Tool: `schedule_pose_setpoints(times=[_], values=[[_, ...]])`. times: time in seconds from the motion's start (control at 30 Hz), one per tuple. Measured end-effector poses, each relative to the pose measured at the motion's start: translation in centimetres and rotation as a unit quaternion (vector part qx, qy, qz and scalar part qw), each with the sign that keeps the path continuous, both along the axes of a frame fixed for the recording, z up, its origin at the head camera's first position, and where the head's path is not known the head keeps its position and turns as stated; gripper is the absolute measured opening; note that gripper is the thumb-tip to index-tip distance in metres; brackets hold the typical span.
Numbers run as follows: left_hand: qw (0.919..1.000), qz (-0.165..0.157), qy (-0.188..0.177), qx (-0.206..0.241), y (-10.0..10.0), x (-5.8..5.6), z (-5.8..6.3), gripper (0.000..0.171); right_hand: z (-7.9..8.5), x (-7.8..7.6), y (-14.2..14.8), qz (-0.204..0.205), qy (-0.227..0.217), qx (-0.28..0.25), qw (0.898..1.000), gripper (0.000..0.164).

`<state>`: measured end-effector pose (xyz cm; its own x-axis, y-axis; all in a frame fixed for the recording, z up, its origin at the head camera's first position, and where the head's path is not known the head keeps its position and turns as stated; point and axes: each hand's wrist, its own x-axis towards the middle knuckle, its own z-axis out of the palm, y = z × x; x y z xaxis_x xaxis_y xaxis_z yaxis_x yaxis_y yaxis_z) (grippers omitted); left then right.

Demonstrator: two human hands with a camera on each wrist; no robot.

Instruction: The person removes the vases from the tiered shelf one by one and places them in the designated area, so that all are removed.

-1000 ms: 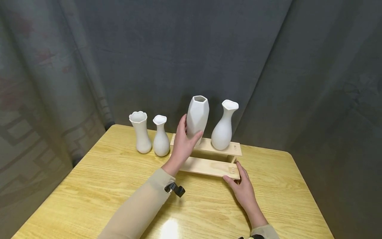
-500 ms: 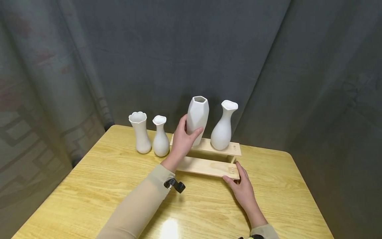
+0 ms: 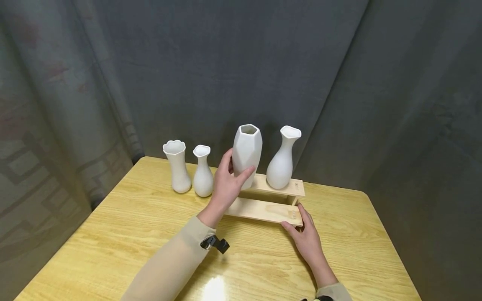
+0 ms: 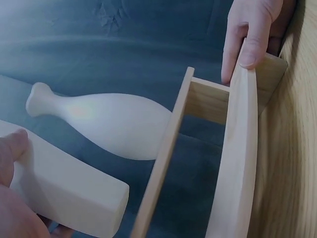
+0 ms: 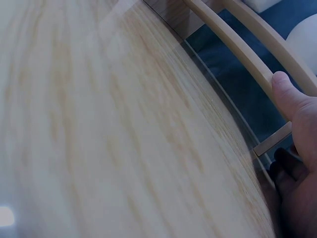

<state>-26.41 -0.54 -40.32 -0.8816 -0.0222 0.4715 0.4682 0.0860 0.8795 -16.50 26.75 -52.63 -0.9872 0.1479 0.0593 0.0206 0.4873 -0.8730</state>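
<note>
Left hand [image 3: 226, 184] holds the faceted vase [image 3: 247, 152] round its body, thumb to one side and fingers to the other, roughly upright; the left wrist view shows a gap between its base and the upper board [image 3: 296, 187]. Right hand [image 3: 308, 241] grips the right end of the lower board [image 3: 260, 209], a hold worth keeping firm so nothing rocks. Best to carry the vase slowly and level, well away from the bottle vase [image 3: 280, 171] on the upper board and the small vase [image 3: 203, 182] at left, releasing only once its base sits flat
</note>
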Motion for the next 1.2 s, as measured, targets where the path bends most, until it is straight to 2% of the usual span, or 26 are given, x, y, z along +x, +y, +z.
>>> schedule_pose_setpoints(times=[0.33,0.67,0.93,1.2], values=[[0.9997,0.010,0.018,-0.014,-3.3,2.8,0.8,0.077,-0.1,-0.3,0.0,-0.007,0.003,0.002,1.000,0.102],[0.9996,0.013,0.001,-0.026,-7.2,4.9,0.2,0.078,0.1,-0.2,0.1,-0.004,-0.001,-0.008,1.000,0.102],[0.9991,0.018,0.014,-0.036,-9.2,5.6,-1.0,0.079,0.0,-0.5,0.3,-0.005,-0.003,-0.008,1.000,0.104],[0.9992,0.016,0.002,-0.037,-10.4,5.8,-2.7,0.078,-0.1,-0.5,0.2,-0.006,-0.002,-0.008,1.000,0.104]])
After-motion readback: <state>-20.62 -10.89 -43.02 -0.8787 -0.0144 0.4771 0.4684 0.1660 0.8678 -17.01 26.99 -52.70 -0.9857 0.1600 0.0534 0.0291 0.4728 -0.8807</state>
